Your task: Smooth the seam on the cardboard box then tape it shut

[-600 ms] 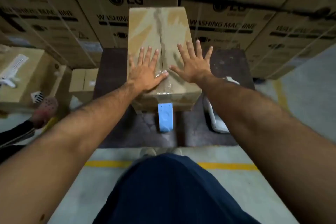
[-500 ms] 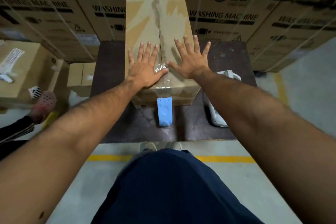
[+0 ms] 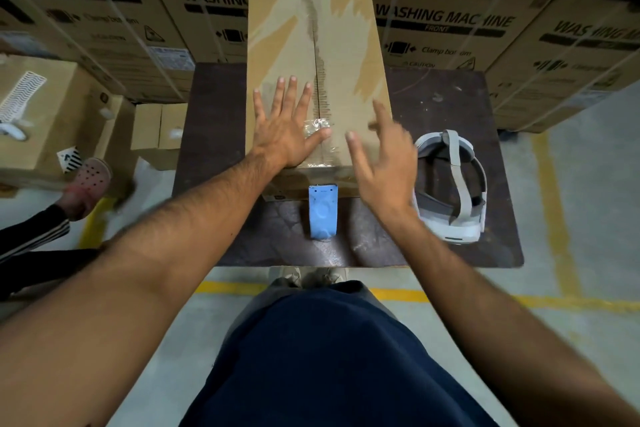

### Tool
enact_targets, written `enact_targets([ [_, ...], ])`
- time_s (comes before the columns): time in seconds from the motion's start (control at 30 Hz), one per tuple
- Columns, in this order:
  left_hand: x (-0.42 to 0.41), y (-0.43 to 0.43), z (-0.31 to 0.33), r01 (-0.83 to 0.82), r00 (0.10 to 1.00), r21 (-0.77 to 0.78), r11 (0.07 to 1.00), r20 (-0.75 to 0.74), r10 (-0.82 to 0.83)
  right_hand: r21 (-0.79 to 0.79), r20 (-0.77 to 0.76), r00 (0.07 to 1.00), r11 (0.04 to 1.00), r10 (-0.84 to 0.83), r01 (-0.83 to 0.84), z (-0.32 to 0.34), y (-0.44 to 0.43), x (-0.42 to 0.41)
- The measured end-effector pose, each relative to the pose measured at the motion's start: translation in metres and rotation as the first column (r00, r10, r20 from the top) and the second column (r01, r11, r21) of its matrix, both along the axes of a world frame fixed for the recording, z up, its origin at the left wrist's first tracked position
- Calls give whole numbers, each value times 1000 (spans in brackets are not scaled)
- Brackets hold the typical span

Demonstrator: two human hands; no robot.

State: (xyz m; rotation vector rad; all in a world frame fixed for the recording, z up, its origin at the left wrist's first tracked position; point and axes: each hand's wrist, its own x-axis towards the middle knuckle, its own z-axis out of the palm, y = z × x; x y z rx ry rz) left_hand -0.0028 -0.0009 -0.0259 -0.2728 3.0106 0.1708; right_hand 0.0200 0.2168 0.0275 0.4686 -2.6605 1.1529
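Observation:
A tall brown cardboard box (image 3: 349, 45) lies on a dark table (image 3: 214, 149), its centre seam (image 3: 316, 62) running away from me with old tape marks along it. A crumpled bit of clear tape (image 3: 317, 125) sits on the seam near the front edge. My left hand (image 3: 284, 135) lies flat and spread on the box left of the seam, thumb touching the clear tape. My right hand (image 3: 381, 163) is lifted off the box at its front right corner, fingers apart and blurred, holding nothing. A blue flat object (image 3: 322, 211) stands against the box's front face.
A white headset (image 3: 453, 191) lies on the table right of the box. Large washing-machine cartons (image 3: 450, 21) wall the back. Smaller boxes (image 3: 156, 128) stand at the left, beside another person's foot in a pink clog (image 3: 88, 180). Yellow floor lines (image 3: 554, 204) run around the table.
My right hand has lifted off the box top and drawn back toward the front right corner. The left hand stays flat beside the seam.

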Motion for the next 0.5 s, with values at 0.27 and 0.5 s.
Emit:
enact_targets([
  [0.27,-1,0,-2,35,999,11,999,-14,-35,-144,695,719,977,-14,158,-52,26,93],
  [0.5,1,0,-2,35,999,6,999,-1,-35,-300,842,532,899,92,320,-91,-8,95],
])
